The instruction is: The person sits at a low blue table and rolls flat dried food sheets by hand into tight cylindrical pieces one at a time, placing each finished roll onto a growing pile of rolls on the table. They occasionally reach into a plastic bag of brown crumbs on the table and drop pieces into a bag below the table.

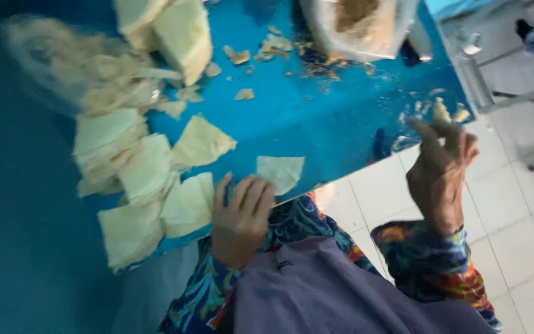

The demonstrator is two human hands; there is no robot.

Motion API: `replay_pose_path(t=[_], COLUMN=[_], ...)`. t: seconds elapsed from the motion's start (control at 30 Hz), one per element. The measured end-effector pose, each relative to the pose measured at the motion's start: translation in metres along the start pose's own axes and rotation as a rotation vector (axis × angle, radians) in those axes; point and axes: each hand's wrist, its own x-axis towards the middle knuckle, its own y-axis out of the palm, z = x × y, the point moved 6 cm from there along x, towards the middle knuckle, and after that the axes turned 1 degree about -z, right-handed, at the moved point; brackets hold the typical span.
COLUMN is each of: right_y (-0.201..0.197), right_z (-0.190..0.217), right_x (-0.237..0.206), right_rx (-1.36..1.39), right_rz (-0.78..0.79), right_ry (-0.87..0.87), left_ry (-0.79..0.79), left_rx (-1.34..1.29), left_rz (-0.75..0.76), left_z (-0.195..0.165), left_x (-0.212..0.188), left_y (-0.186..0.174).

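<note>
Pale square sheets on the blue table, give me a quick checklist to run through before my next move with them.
1. Left hand rests flat at the table edge beside a square sheet: ok.
2. Right hand raised off the blue table, fingers pinched: ok.
3. What the right hand holds: cannot tell, blurred.
4. Sheets spread flat, overlapping near the edge: ok.
5. Scraps and crumbs litter the surface: not ok.
6. Clear bag upright: cannot tell.
</note>
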Motion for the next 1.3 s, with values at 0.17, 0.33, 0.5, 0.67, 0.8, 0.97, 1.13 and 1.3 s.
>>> replay_pose_path(t=[0.17,0.33,0.5,0.67,0.8,0.97,1.13,1.3], right_y=[0.012,0.027,0.008,0.003,0.018,0.036,0.037,0.026], right_z=[-0.067,-0.071,-0.045,0.034,0.119,0.161,0.169,0.164], right_x=[-0.020,-0.035,-0.017,0.014,0.029,0.034,0.023,0.034], right_rx=[-0.199,-0.221,0.070,0.594,0.496,0.417,0.099,-0.114], right_rz=[-0.036,-0.048,-0.003,0.150,0.319,0.356,0.191,0.139], right_ry=[0.130,0.147,0.206,0.125,-0.335,-0.565,-0.753,-0.831], left_ry=[0.036,0.044,0.057,0.082,0.075,0.057,0.058,0.055], left_rx=[0.020,0.037,0.062,0.062,0.050,0.071,0.082,0.061], left_rz=[-0.004,0.021,-0.019,-0.012,-0.022,-0.033,-0.036,-0.057], left_z=[0.000,0.002,0.002,0.000,-0.001,-0.003,-0.004,-0.004], left_x=[-0.006,-0.010,-0.013,-0.014,-0.014,-0.015,-0.017,-0.019], left_y=[-0.001,0.002,0.001,0.003,0.002,-0.001,-0.001,0.000])
